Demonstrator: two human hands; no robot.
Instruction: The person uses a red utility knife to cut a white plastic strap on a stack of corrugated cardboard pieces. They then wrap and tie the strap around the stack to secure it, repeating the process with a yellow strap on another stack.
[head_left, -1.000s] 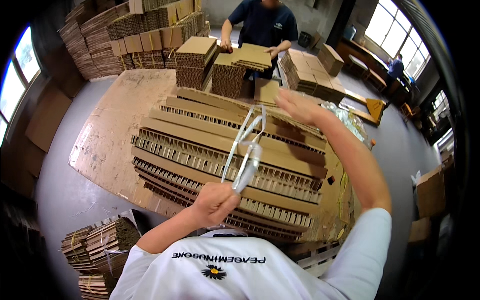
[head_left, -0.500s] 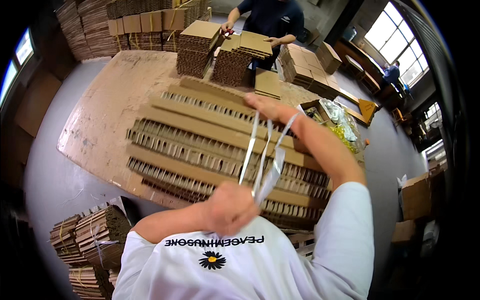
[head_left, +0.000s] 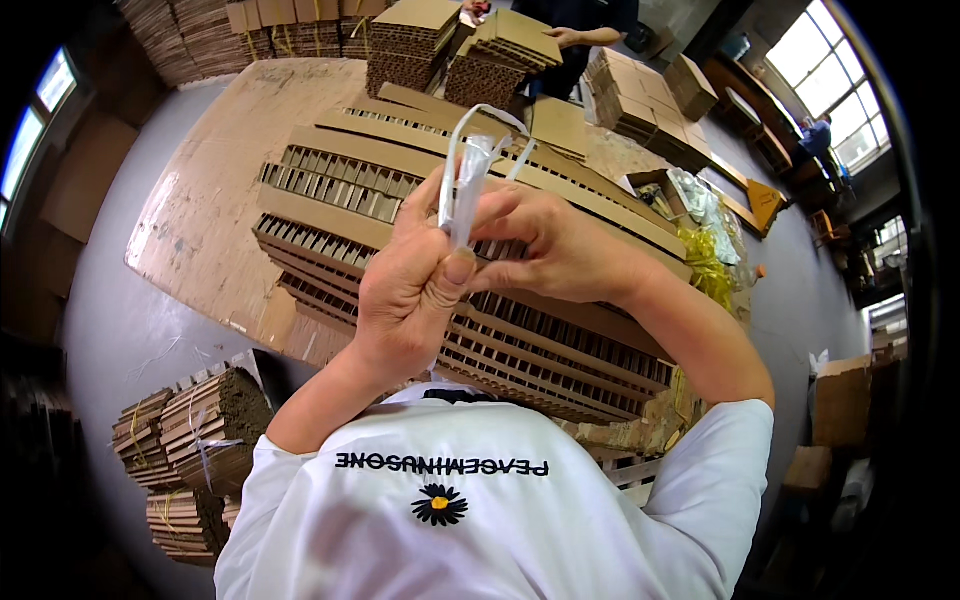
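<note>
Left hand (head_left: 400,295): closed, thumb bent over, gripping a flat, shiny white plastic strap (head_left: 466,190); the strap stands up out of the grip, a loop arching above. Right hand (head_left: 565,240): just beside the grip, fingers part-curled, thumb and forefinger apart; whether it pinches the strap cannot be told. Brown honeycomb-core cardboard strips (head_left: 345,183): set in rows, below the grip. Worn tan wooden tabletop (head_left: 190,235): beneath the strips, extending left of the grip. Tangled yellow plastic strapping (head_left: 708,268): right of the grip.
</note>
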